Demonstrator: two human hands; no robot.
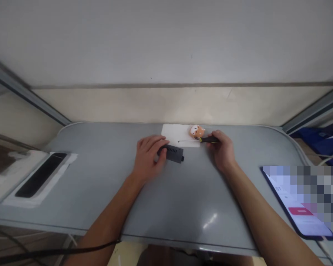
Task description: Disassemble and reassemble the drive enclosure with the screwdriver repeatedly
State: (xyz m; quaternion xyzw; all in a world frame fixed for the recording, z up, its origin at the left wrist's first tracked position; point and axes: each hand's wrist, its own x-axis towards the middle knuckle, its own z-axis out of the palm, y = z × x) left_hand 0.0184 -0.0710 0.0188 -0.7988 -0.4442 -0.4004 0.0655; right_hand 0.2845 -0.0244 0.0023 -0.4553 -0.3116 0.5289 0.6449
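My left hand is closed on the left end of a dark grey box-shaped device with vent slots and a small plug-like stub on its right end. My right hand grips a screwdriver by its black and yellow handle, its thin shaft pointing left. A small dark spot shows at the tip, too small to tell whether it is a screw. Beneath the shaft lies a white sheet of paper. An orange and white animal-faced figure rests on the sheet's right side, just behind the shaft.
To the left, a black flat slab lies on white paper. A lit phone with a cable lies at the right edge of the grey table. A pale wall stands behind. A black cable crosses my left forearm.
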